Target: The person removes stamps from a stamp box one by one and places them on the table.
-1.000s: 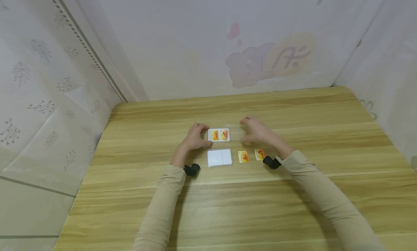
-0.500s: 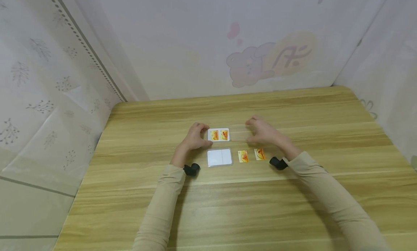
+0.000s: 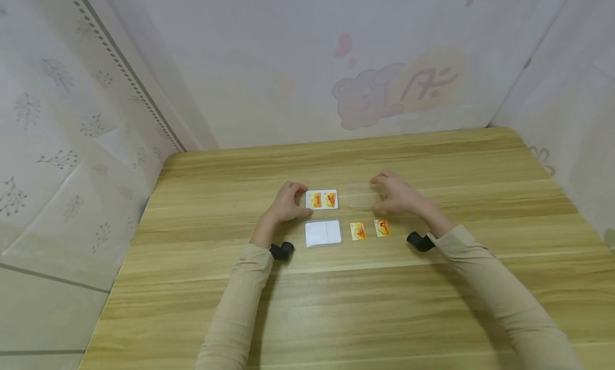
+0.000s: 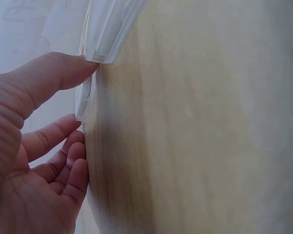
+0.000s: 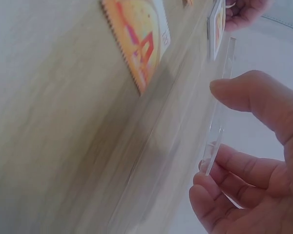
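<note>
Two yellow-and-orange stamps lie in a flat white-backed case (image 3: 323,192) on the table. My left hand (image 3: 285,204) holds the case at its left edge, thumb and fingers at its two corners; the case edge (image 4: 85,97) shows between them in the left wrist view. To the right, my right hand (image 3: 397,195) grips a clear plastic cover (image 5: 217,127) between thumb and fingers. The cover is hard to see in the head view. Nearer me lies a second case (image 3: 316,233) with a white insert. Beside it are a loose stamp (image 3: 357,231) and another stamp (image 3: 382,228).
The wooden table (image 3: 317,306) extends around the hands. A pale printed curtain (image 3: 269,81) hangs behind the table, with more curtain on both sides. Black wrist cameras sit at the left wrist (image 3: 282,251) and right wrist (image 3: 420,242).
My right hand has drawn the clear cover to the right, away from the case with the two stamps. My left hand and that case stay in place.
</note>
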Demonstrator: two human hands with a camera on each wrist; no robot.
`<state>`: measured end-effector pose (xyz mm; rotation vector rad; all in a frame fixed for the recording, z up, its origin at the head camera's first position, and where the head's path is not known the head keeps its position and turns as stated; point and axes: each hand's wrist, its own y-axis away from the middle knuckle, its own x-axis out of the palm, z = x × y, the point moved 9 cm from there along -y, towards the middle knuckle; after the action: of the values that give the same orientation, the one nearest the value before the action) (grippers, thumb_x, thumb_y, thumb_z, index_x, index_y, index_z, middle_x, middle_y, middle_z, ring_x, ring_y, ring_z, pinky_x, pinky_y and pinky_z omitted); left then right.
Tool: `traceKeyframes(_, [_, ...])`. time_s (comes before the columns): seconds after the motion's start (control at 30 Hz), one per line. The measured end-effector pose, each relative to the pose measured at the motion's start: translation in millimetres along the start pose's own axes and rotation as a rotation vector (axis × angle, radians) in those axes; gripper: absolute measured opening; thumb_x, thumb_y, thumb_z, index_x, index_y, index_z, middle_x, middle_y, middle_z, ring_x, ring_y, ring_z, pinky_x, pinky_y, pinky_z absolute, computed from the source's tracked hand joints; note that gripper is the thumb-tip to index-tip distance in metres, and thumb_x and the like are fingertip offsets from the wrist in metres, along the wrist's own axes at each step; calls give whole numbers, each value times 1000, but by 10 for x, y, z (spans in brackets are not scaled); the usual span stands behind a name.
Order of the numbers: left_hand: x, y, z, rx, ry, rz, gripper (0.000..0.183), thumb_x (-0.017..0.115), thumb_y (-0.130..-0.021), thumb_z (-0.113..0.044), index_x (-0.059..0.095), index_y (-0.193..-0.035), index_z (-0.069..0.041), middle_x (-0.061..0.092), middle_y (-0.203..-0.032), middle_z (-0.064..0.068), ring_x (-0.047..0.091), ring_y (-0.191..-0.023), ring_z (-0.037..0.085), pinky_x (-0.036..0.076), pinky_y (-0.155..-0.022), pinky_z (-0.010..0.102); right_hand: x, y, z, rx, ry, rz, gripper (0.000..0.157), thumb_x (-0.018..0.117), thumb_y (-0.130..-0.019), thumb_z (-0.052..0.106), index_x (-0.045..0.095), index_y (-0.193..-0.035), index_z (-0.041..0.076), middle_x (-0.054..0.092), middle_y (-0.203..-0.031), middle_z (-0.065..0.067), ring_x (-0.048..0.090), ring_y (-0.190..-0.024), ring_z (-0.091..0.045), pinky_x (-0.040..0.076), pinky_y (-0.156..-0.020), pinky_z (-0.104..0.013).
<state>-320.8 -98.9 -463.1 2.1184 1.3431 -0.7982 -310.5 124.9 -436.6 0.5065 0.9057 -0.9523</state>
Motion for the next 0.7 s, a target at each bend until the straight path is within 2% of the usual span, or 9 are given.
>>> traceKeyframes(0.2, [0, -2, 1, -2, 10, -1, 60, 77, -74, -11, 51, -125, 5, 45, -120, 17, 41, -112, 30, 36, -98, 40, -22, 50, -43, -18, 26, -3, 60, 74, -70, 8, 51, -121, -15, 51, -115, -26, 47, -105, -36, 41, -93, -50])
traceKeyframes(0.7, [-8, 5, -23, 15, 6, -2, 60, 78, -73, -11, 51, -124, 6, 45, -117, 17, 42, -109, 30, 37, -97, 41, -73, 168, -156, -53, 21, -4, 58, 76, -73, 7, 50, -120, -14, 51, -116, -26, 47, -108, -40, 40, -91, -52])
